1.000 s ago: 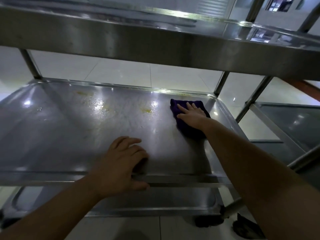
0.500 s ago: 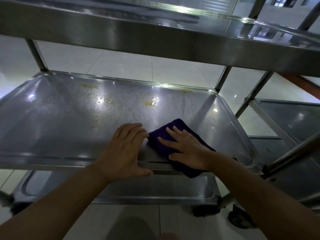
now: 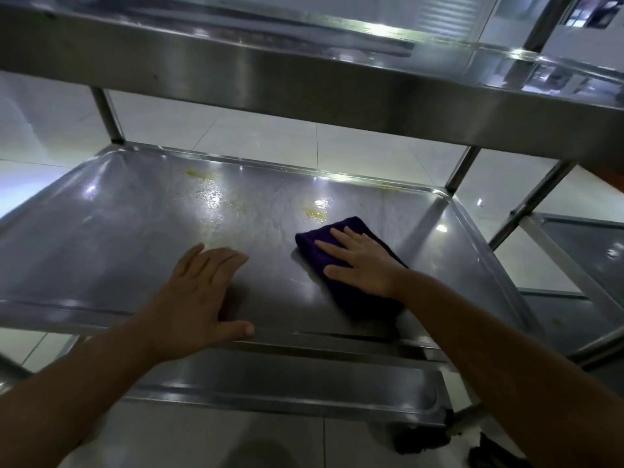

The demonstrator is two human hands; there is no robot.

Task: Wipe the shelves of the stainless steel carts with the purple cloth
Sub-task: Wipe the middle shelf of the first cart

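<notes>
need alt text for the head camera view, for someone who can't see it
A right hand presses a folded purple cloth flat on a stainless steel cart's middle shelf, just short of yellowish stains. The left hand rests open at the shelf's front edge.

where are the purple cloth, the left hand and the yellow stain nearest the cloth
purple cloth (image 3: pixel 363 300): head view, bare near part below the right hand
left hand (image 3: pixel 199 292): head view, back of the hand
yellow stain (image 3: pixel 314 215): head view, middle of the smear
</notes>
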